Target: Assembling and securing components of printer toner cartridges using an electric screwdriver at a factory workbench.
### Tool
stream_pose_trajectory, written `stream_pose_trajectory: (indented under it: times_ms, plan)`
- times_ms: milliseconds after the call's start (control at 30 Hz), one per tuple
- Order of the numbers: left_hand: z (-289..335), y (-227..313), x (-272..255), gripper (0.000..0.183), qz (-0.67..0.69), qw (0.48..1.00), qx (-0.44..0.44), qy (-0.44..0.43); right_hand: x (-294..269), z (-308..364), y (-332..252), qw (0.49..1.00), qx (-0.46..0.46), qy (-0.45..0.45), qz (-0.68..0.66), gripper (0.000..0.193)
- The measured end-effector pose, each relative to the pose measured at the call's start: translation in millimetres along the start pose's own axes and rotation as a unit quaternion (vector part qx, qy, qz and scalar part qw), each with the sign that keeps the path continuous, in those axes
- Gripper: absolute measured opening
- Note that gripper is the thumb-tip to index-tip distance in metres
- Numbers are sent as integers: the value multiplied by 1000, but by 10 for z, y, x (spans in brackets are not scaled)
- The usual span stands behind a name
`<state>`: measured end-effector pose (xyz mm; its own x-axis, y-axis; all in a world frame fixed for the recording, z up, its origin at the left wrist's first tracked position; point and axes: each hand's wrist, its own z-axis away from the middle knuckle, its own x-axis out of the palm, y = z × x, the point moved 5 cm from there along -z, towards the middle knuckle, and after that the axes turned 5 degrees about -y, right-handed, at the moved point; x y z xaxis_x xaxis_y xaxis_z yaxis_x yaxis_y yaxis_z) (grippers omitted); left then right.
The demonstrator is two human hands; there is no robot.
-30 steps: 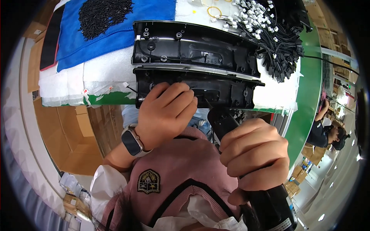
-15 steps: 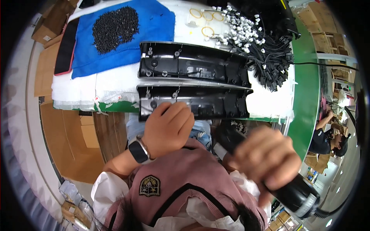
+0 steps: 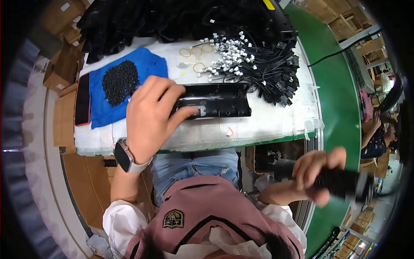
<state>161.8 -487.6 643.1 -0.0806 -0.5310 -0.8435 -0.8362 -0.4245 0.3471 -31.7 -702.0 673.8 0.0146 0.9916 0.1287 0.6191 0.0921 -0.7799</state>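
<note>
Two hands were in view, both occupied. Clock was centred on the black housing [image 3: 220, 101].

Right hand [image 3: 317, 175] at 4 o'clock: clear of the surface [image 3: 280, 123], fingers curled round a black corded tool [image 3: 345, 183], well apart from the housing. Motion blur there; tool tip was unreadable.

White-and-red scrap [image 3: 229, 132] lay at 5 o'clock, near the surface's front edge.

Left hand [image 3: 151, 108] at 9 o'clock: closed across the housing's left end, fingers over the far side, thumb on the near side. Smartwatch [image 3: 124, 155] sat on that wrist, toward 8.

Housing sat mid-surface, long axis left-right, hollow side showing, left end hidden by the hand. Couldn't tell whether that end was lifted.

Blue cloth [image 3: 148, 64] was spread at 10 o'clock, partly behind the left hand, carrying a heap of small black parts [image 3: 120, 82]. Flat dark slab with a red edge [image 3: 82, 101] lay just beside it, at 9.

Black cables [image 3: 276, 71] were bunched at 2, their white connectors [image 3: 233, 56] mostly toward 1. Yellow rubber bands [image 3: 197, 52] lay at 11. Big pile of black parts [image 3: 164, 21] filled the far side, 11 to 12.
</note>
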Motion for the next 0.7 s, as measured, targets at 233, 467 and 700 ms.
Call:
stream_pose_trajectory:
  times_ms: [233,467,700]
  plan:
    - [62,-207,273,57,-28,994,8,-105,-1434,-22,541,801,265,295,449,67]
    - [117,-4,309,49,-12,992,-9,-129,-1764,30,687,492,351,212,768,57]
    - [465,61,193,41,5,983,-73,-166,-256,-652,331,744,25,195,639,25]
